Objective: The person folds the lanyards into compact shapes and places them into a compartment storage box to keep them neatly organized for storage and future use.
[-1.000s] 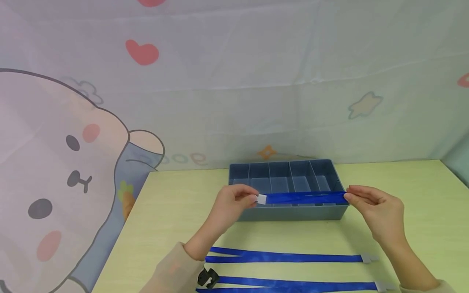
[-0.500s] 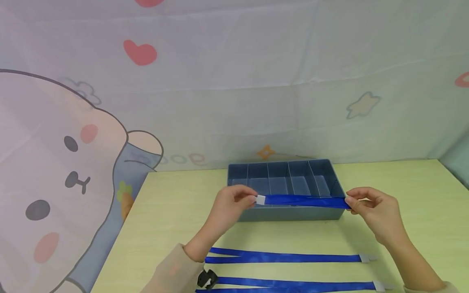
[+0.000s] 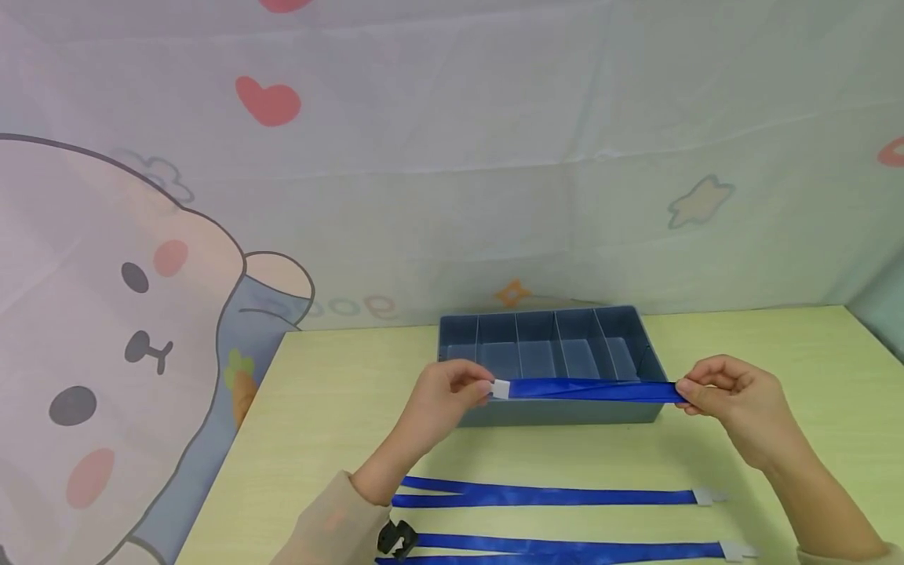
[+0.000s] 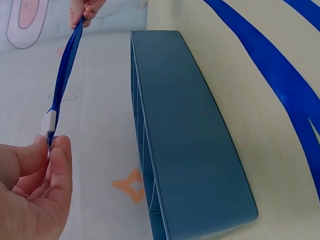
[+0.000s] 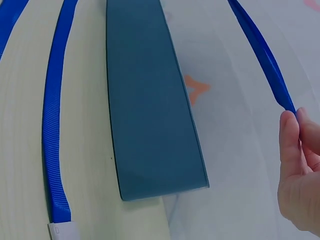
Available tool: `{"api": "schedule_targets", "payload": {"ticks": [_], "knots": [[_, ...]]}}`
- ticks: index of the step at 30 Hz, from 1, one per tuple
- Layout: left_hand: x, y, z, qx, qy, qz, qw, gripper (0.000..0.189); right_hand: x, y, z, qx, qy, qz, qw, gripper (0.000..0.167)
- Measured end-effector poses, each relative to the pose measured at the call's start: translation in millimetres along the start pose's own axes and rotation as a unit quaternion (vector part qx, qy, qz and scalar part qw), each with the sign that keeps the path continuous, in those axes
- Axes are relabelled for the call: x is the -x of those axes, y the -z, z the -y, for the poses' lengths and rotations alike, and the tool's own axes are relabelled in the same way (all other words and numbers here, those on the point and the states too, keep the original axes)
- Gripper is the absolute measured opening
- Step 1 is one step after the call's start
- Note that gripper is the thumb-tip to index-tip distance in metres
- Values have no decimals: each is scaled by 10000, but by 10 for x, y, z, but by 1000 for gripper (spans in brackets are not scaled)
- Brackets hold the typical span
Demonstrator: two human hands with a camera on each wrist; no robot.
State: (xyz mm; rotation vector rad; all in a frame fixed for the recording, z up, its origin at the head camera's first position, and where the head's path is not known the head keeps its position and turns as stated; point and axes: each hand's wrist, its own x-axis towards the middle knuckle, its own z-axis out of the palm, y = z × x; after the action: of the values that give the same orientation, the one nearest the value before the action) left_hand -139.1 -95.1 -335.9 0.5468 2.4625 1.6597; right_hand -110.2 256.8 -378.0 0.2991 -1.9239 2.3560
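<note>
Left hand (image 3: 445, 400): pinching blue lanyard (image 3: 593, 389) just past its white clip (image 3: 501, 389).
Right hand (image 3: 738, 404): pinching the opposite end.
Blue lanyard: stretched nearly level between hands, raised off tabletop (image 3: 332, 392), crossing front rim of compartment box (image 3: 558, 413) in head view.
Compartment box: sitting on tabletop, five slots facing up.
Two other lanyards (image 3: 586, 497): lying on tabletop, near side of box.

You've got faint mirrored letters (image 3: 351, 306) on the backdrop (image 3: 452, 173), "goo" right to left; rest unclear. Tiny mark (image 5: 57, 231) on the table strap's white clip (image 5: 67, 231): you can't read it.
</note>
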Motion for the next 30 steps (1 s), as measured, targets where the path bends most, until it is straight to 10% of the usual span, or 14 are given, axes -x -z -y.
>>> {"api": "schedule_targets", "payload": {"ticks": [12,30], "knots": [[-28,16,64,458,389,25,9982,14,-11,155,-56,-1855,325,1551,9698,37],[-65,-48,11,497,225,-148,9984,17,-20,137,118,-450,233,630,9967,32]]}}
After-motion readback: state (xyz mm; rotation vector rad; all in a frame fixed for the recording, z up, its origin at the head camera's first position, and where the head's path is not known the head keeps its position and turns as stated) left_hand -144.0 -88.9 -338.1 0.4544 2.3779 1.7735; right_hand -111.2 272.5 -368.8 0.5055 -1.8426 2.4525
